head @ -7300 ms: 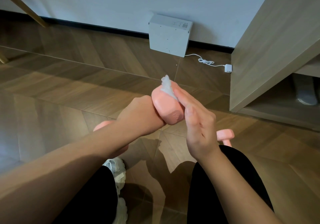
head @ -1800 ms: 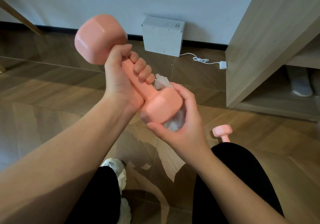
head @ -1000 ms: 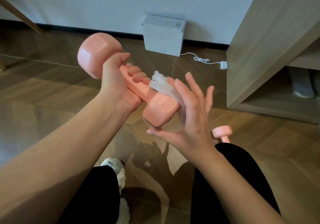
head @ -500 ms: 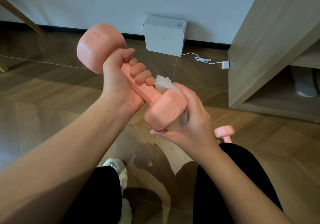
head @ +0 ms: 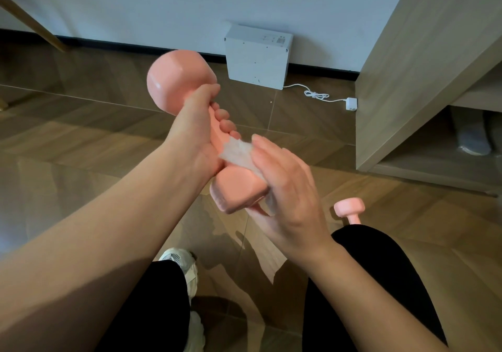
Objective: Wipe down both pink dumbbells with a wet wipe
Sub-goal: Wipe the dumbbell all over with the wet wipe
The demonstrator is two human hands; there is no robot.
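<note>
My left hand (head: 194, 134) grips the handle of a pink dumbbell (head: 179, 79), held tilted in mid-air with one head up left and the other head low near the middle. My right hand (head: 288, 188) wraps around that lower head and presses a crumpled white wet wipe (head: 236, 151) against its top and far side. A second pink dumbbell (head: 349, 209) lies on the floor to the right, its lower part hidden behind my right knee.
A white box (head: 256, 56) leans on the wall, with a white cable and plug (head: 351, 104) on the wood floor. A wooden cabinet (head: 423, 66) stands at right with shoes on its low shelf. My black-clad legs and a white sneaker (head: 180, 264) are below.
The dumbbell has swung lower and turned in my left hand. My right hand has slid the wipe over the top of the lower head, toward the handle.
</note>
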